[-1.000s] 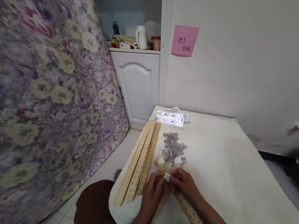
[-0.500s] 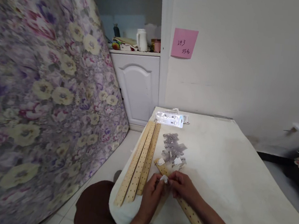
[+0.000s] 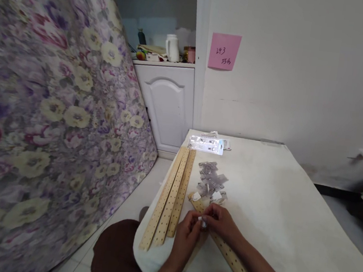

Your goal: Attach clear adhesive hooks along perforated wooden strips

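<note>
My left hand [image 3: 187, 233] and my right hand [image 3: 223, 222] meet near the front of the table, fingers closed in a pinch. Between their fingertips is a small white piece [image 3: 202, 221], too small and covered to name exactly. Under my right hand and forearm runs a pale wooden strip with rows of holes [image 3: 238, 269]. At its far end lie a small white tag [image 3: 196, 196] and another white tag [image 3: 216, 196]. Just beyond them is a loose pile of small clear bags [image 3: 211, 175] with metallic bits in them.
Several perforated wooden strips [image 3: 168, 200] lie side by side along the left edge of the cloth-covered table [image 3: 278, 209]. A clear blister pack [image 3: 206, 144] lies at the back. A floral curtain [image 3: 72, 109] hangs to the left, and a white cabinet [image 3: 168, 103] stands behind.
Both hands have shifted slightly to the right. The white piece has turned between my fingers, and less of it shows now. The strips and bags lie as before.
</note>
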A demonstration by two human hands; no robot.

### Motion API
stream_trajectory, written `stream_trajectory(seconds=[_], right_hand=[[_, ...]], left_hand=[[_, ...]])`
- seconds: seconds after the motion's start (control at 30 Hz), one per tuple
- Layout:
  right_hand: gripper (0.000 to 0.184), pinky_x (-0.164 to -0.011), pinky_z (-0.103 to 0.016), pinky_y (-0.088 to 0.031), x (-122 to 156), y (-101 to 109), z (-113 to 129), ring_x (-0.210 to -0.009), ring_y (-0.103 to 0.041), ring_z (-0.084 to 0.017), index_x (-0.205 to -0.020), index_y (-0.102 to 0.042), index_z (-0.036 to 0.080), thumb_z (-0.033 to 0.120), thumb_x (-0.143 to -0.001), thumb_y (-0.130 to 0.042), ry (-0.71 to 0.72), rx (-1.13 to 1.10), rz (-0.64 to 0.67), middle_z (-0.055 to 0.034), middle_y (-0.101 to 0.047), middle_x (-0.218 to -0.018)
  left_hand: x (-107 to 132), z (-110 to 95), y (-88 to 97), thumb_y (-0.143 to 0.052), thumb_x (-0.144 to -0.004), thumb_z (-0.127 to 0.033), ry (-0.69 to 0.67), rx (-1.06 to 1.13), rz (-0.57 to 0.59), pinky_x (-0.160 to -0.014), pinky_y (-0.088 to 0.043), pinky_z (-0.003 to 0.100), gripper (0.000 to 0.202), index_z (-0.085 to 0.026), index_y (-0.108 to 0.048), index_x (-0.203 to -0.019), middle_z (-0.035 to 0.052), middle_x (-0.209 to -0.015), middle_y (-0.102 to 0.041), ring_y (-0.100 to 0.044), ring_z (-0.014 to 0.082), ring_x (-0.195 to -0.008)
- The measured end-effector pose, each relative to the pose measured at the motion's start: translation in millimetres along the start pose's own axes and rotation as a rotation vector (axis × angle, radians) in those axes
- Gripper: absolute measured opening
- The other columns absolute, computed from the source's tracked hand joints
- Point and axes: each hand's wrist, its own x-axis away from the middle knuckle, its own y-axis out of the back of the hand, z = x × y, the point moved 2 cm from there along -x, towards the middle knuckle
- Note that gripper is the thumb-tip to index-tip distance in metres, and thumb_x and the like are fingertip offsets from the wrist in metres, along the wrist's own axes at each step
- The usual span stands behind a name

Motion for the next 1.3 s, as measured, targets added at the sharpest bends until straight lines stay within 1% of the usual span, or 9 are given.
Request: stream_trajectory(seconds=[0.23,0.43,0.57,0.63,0.7,0.8,0.9,1.1,1.3], right_hand=[[0.002,-0.052,-0.022,-0.035,7.2,4.7,1.0,-0.056,-0.051,-0.013,-0.071,-0.059,0.018,0.02,-0.07,-0.059,0.009,0.125,0.026,0.003,-0.057,-0.059],[0.006,-0.053,-0.024,-0.038,-0.7,10.8,-5.4,-0.057,-0.052,-0.014,-0.066,-0.055,0.019,0.022,-0.07,-0.057,-0.028,0.147,-0.096,0.0026,-0.058,-0.058],[0.007,-0.057,-0.025,-0.039,-5.8,11.7,-10.0,-0.06,-0.054,-0.016,-0.068,-0.056,0.019,0.025,-0.072,-0.056,-0.014,0.182,-0.145,0.0014,-0.059,-0.062],[0.007,-0.058,-0.026,-0.039,-7.2,11.6,-10.3,-0.061,-0.054,-0.016,-0.07,-0.057,0.019,0.025,-0.073,-0.055,-0.013,0.202,-0.155,0.001,-0.06,-0.063],[0.007,-0.058,-0.026,-0.039,-8.1,11.6,-9.2,-0.062,-0.055,-0.016,-0.071,-0.058,0.02,0.026,-0.074,-0.054,-0.008,0.225,-0.161,0.0009,-0.06,-0.063],[0.008,-0.059,-0.026,-0.038,-8.5,12.1,-7.5,-0.062,-0.054,-0.017,-0.07,-0.057,0.021,0.026,-0.075,-0.054,0.006,0.26,-0.166,0.0011,-0.059,-0.063],[0.009,-0.059,-0.027,-0.038,-8.5,12.5,-7.9,-0.062,-0.054,-0.017,-0.07,-0.057,0.021,0.026,-0.075,-0.053,0.01,0.289,-0.163,0.0008,-0.059,-0.063],[0.015,-0.061,-0.027,-0.04,-7.8,11.0,-10.6,-0.063,-0.057,-0.018,-0.087,-0.061,0.019,0.027,-0.078,-0.052,0.003,0.341,-0.139,0.0002,-0.062,-0.066],[0.012,-0.061,-0.025,-0.04,-6.1,10.1,-8.3,-0.064,-0.058,-0.017,-0.083,-0.06,0.02,0.027,-0.079,-0.052,0.029,0.358,-0.086,0.0,-0.064,-0.068]], left_hand=[[-2.3,7.1,-1.7,-0.052,-0.084,-0.043,-0.03,-0.029,-0.077,-0.053,-0.039,0.021,0.025,-0.02,-0.056,-0.094,-0.0045,-0.064,-0.053,-0.05,0.0112,-0.055],[-1.0,4.8,-0.3,-0.036,-0.09,-0.039,-0.05,-0.075,-0.156,-0.052,-0.04,0.023,0.025,-0.021,-0.053,-0.092,-0.0031,-0.067,-0.055,-0.048,0.0113,-0.05],[-0.5,2.3,0.9,-0.043,-0.085,-0.029,-0.1,-0.161,-0.234,-0.071,-0.044,0.029,0.016,-0.021,-0.056,-0.09,0.0023,-0.081,-0.059,-0.056,0.0176,-0.074],[-0.9,2.9,0.1,-0.046,-0.083,-0.024,-0.126,-0.192,-0.249,-0.079,-0.043,0.032,0.014,-0.021,-0.058,-0.09,0.0041,-0.087,-0.059,-0.055,0.02,-0.085],[-1.2,4.3,-1.3,-0.048,-0.081,-0.021,-0.144,-0.222,-0.251,-0.078,-0.043,0.032,0.015,-0.021,-0.059,-0.092,0.004,-0.089,-0.057,-0.054,0.0197,-0.084],[-1.3,5.5,-3.7,-0.049,-0.08,-0.018,-0.174,-0.29,-0.229,-0.07,-0.043,0.029,0.02,-0.021,-0.057,-0.098,0.003,-0.089,-0.054,-0.052,0.0164,-0.073],[-2.5,4.6,-5.2,-0.05,-0.08,-0.016,-0.2,-0.335,-0.195,-0.067,-0.043,0.028,0.022,-0.021,-0.056,-0.1,0.0024,-0.089,-0.053,-0.05,0.0144,-0.068],[-8.1,1.2,-5.4,-0.052,-0.081,-0.018,-0.199,-0.368,-0.171,-0.065,-0.042,0.027,0.012,-0.02,-0.059,-0.089,0.0017,-0.082,-0.055,-0.052,0.0157,-0.07],[-6.6,4.0,-5.6,-0.047,-0.084,-0.018,-0.165,-0.401,-0.148,-0.067,-0.043,0.026,0.012,-0.02,-0.06,-0.085,0.0013,-0.08,-0.058,-0.055,0.0161,-0.073]])
